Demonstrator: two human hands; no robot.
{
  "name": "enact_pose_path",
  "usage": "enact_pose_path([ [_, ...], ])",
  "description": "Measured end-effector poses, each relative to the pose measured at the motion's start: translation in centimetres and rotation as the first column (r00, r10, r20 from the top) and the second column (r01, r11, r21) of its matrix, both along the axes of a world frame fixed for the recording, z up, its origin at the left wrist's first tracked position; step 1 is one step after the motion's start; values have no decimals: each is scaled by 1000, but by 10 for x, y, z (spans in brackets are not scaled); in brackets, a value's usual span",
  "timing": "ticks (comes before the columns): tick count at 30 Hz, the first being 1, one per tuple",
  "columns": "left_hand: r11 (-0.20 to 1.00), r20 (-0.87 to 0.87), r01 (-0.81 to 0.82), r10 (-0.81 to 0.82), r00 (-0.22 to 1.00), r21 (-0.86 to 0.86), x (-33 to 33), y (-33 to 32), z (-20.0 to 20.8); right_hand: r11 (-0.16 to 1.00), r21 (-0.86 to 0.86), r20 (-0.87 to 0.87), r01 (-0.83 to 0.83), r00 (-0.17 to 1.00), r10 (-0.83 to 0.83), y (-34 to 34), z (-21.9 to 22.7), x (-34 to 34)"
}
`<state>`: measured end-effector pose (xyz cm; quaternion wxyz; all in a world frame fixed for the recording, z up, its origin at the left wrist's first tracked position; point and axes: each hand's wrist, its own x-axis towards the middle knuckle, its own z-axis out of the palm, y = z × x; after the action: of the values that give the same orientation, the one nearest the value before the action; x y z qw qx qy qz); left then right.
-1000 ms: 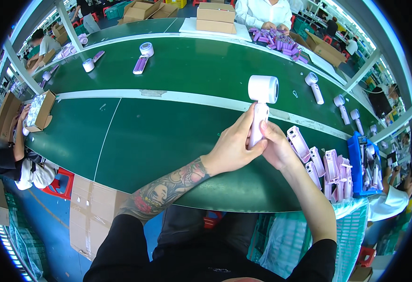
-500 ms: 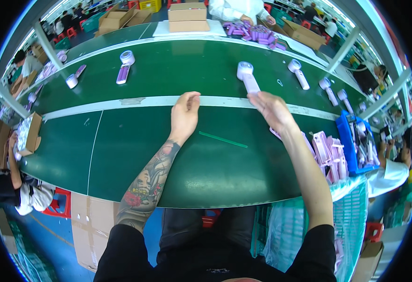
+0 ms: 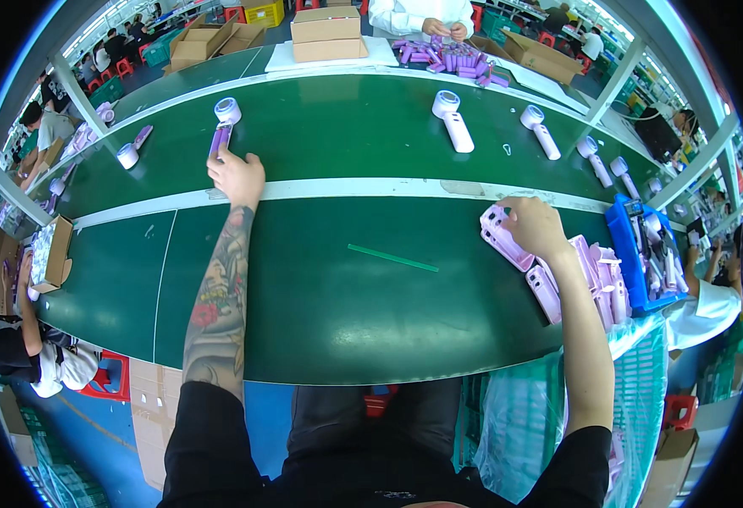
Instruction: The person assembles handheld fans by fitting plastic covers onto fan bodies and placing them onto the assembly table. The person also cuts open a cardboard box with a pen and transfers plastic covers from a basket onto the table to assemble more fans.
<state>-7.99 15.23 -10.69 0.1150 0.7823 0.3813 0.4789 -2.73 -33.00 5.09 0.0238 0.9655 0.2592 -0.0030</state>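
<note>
- I see a fan [image 3: 228, 111] in the upper left of the frame, on the far green top past the white rail [image 3: 363, 187].
- The fan lies just above the left grip [image 3: 237, 179], a bit to its left. Its long way runs up and down, leaning a little: round head at the top, purple handle low, next to the fingers.
- The left grip is much nearer to this fan. The right grip [image 3: 537, 227] is far off, right of the middle.
- The left arm goes almost straight up from the lower left. The back of the hand shows, and the fingers reach the low end of the handle. The thumb sticks out to the side, so the grip looks loose.
- The right arm comes up from the lower right and leans left. The wrist bends, and the fingers hang down over a pink shell [image 3: 507, 243].
- That shell slants from upper left to lower right, under and left of the right grip. I can't tell if the fingers pinch it.
- More pink shells [image 3: 545, 293] lie by it on the bench [image 3: 371, 326], near a blue bin [image 3: 626, 261].
- A thin green strip [image 3: 392, 257] lies between the two arms.
</note>
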Motion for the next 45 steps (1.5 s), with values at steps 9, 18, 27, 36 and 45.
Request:
enact_pose_path([
  [9,907,73,336,-329,942,-252,10,57,32,561,776,-567,287,706,424,85,-10,-36],
  [18,17,626,809,-623,468,-588,3,72,89,170,685,-628,708,457,630,92,-39,-30],
  [27,-599,956,757,-268,116,-260,-43,-100,135,104,649,-525,754,345,778,90,-46,-25],
  [36,-467,882,778,-410,232,-422,-42,-185,101,361,891,-423,276,795,435,90,-15,-56],
  [45,-490,931,806,-309,196,-332,-60,-216,110,494,863,-64,-104,948,310,100,-24,-69],
])
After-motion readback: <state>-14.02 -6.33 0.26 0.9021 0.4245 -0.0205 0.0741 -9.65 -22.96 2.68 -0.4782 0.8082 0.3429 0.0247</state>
